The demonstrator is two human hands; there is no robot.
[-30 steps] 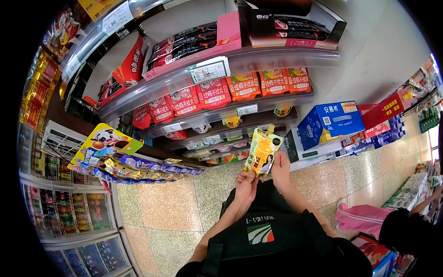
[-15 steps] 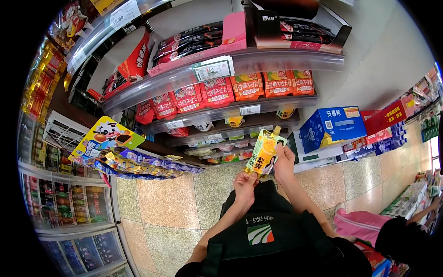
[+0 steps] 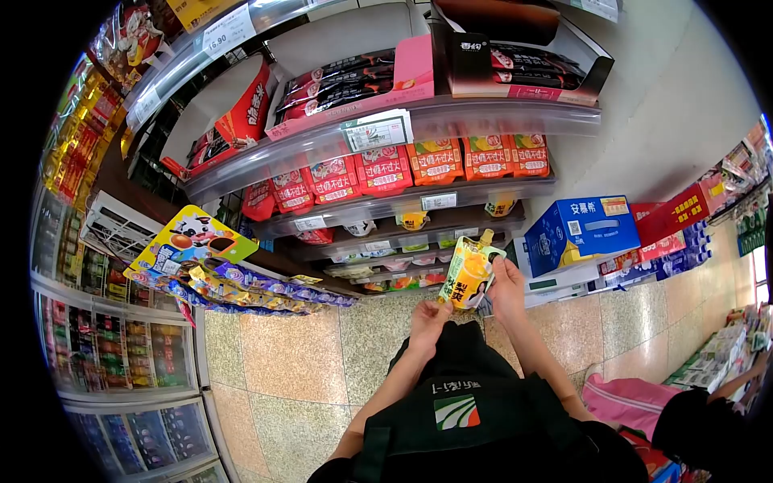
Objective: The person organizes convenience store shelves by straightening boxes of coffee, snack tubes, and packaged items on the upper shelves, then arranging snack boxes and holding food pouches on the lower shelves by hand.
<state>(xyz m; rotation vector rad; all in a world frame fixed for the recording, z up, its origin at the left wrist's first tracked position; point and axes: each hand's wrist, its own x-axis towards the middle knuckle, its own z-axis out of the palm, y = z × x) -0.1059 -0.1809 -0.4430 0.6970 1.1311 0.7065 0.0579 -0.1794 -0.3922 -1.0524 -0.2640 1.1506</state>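
A yellow and white spouted drink pouch [image 3: 467, 274] with a gold cap is held in front of the shelves. My left hand [image 3: 431, 324] pinches its lower left corner. On the other side, my right hand [image 3: 506, 286] grips the upper right edge near the spout, thumb on the front. The pouch leans a little to the right, its printed face toward me. Behind it is the lower part of the snack shelf [image 3: 403, 201], where red and orange bags [image 3: 382, 169] stand in a row.
Open boxes of black-wrapped snacks [image 3: 338, 84] fill the upper shelf. Blue and yellow packets hang under a cow-print card [image 3: 193, 241] at left, beside glass-fronted coolers [image 3: 121, 346]. A blue carton [image 3: 581, 229] stands right. A person in pink trousers [image 3: 632, 400] is at lower right.
The pouch and both hands have shifted slightly; the pouch is now more upright and a little lower. The shelves sit slightly differently in view. Both hands keep their hold.
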